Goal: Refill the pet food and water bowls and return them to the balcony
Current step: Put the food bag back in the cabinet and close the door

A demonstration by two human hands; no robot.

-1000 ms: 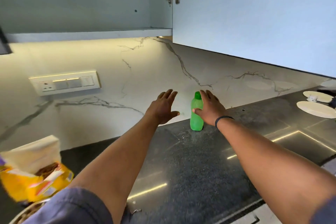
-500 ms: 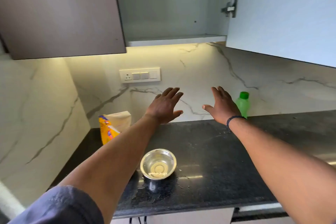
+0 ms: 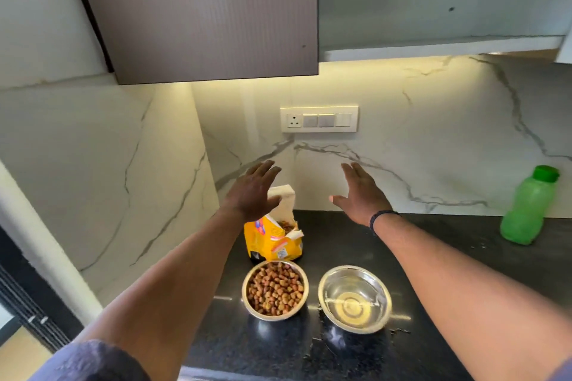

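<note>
Two steel bowls stand side by side on the black counter [image 3: 433, 257]. The left food bowl [image 3: 275, 292] is full of brown kibble. The right water bowl [image 3: 355, 298] holds clear water. Behind the food bowl stands an open yellow pet food bag [image 3: 272, 240]. My left hand [image 3: 253, 192] hovers open just above the bag's white torn flap. My right hand [image 3: 359, 192] is open in the air right of the bag, holding nothing. A capped green bottle [image 3: 527, 207] stands at the far right against the wall.
A marble backsplash with a switch panel [image 3: 318, 118] rises behind the counter. A dark cabinet door [image 3: 198, 12] hangs above on the left, beside an open cabinet shelf [image 3: 439, 46]. A marble side wall closes the counter's left end. Water drops lie near the water bowl.
My right hand let go of the green bottle and both hands swung left toward the bag. The view turned left and down, bringing both bowls into sight.
</note>
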